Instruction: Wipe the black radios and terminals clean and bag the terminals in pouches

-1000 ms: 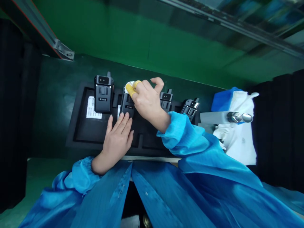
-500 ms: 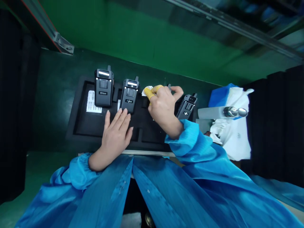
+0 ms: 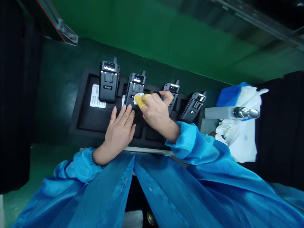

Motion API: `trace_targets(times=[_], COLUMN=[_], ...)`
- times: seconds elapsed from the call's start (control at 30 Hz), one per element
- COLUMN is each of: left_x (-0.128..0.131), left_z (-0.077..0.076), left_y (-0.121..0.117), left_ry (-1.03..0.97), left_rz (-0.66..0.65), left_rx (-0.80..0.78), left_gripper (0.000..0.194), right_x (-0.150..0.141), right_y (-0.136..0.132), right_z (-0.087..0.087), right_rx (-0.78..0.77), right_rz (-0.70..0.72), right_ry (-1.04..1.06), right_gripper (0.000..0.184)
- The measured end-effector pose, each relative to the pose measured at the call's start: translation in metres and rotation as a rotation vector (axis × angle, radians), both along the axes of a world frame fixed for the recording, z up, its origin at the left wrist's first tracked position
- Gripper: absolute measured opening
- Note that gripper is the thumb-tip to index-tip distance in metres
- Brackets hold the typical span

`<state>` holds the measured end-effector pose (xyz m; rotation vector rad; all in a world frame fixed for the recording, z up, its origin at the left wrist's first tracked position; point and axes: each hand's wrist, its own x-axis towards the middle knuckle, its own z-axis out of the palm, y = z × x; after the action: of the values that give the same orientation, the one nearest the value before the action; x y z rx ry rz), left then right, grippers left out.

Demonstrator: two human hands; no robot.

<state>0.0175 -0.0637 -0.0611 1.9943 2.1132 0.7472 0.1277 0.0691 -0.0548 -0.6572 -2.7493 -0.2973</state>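
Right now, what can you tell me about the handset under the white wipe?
The handset looks like dark plastic, with a stubby antenna, glossy top window and rear clip. It lies back up, slightly aslant, on the black tray. The right hand presses the white wipe over its label; the left hand's fingertips meet its near end.

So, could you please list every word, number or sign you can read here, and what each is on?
"Riton": on the leftmost handset.
Second handset: label mostly covered by the wipe.
Third handset: label partly hidden, too blurred to read.
Fourth handset: label lost in glare.
White stickers: print too small.
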Motion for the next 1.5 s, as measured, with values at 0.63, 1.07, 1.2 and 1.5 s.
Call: trace_targets(times=[0.63, 1.07, 1.2, 1.5], left_x=[-0.036, -0.053, -0.055, -0.054], left_z=[0.007, -0.006, -0.007, -0.004], left_y=[-0.007, -0.009, -0.008, -0.007], left_ry=[-0.049, -0.056, -0.059, -0.040], left_rz=[0.113, 0.204, 0.203, 0.217], left_rx=[0.183, 0.094, 0.112, 0.113], left_gripper=[0.036, 0.041, 0.039, 0.036], right_x=[-0.022, -0.102, -0.110, -0.094], right_y=[0.054, 0.048, 0.046, 0.045], right_z=[0.028, 0.019, 0.015, 0.006], right_rx=[0.064, -0.023, 0.011, -0.073], right_rz=[-0.195, 0.036, 0.119, -0.016], right_ry=[0.209, -0.110, -0.104, -0.020], right_gripper=[0.041, 0.042, 0.043, 0.039])
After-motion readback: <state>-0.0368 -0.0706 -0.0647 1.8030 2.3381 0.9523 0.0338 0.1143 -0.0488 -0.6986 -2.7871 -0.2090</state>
